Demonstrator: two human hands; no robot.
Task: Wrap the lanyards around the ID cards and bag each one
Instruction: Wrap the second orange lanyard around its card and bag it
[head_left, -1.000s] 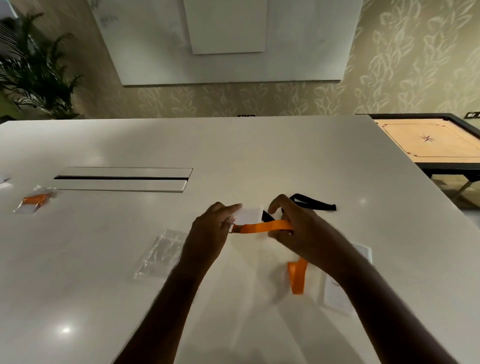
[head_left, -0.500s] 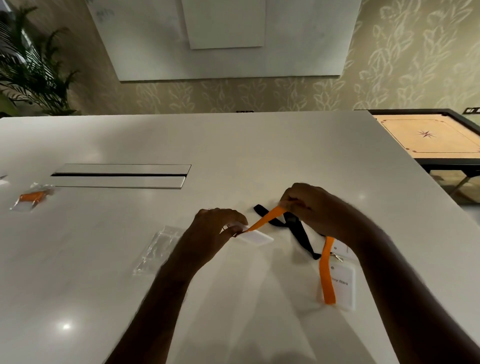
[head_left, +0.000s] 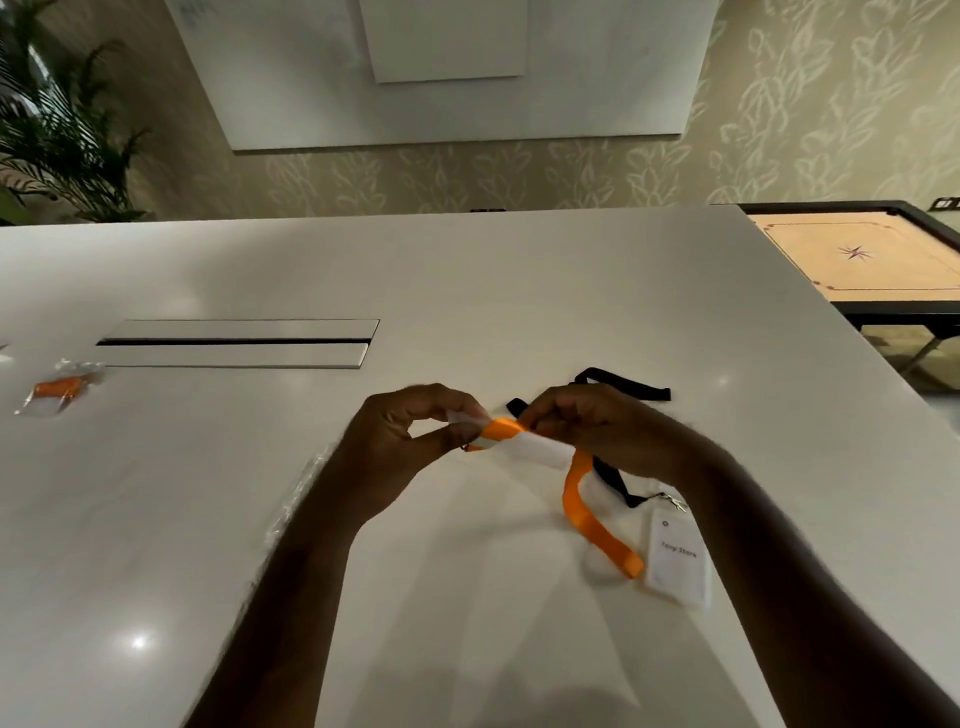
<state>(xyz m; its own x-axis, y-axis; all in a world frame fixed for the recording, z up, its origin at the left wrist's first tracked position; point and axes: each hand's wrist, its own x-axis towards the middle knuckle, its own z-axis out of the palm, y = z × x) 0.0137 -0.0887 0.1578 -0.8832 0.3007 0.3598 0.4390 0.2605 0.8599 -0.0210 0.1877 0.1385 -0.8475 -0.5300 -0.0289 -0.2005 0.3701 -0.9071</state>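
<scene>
My left hand (head_left: 410, 431) pinches one end of the white rectangular ID card (head_left: 524, 446) above the glossy white table (head_left: 467, 291), and my right hand (head_left: 587, 423) grips the flat orange fabric lanyard (head_left: 582, 499) where it crosses the card; the card's middle is blurred and its far end lies hidden under my right fingers. The lanyard's loose tail hangs down to the table and ends beside a second white ID card (head_left: 678, 558), whose black lanyard (head_left: 628, 387) runs partly behind my right hand. A clear plastic bag (head_left: 296, 499) is mostly covered by my left forearm, and a bagged orange bundle (head_left: 60, 389) lies well apart at the left edge, too small to make out in detail.
</scene>
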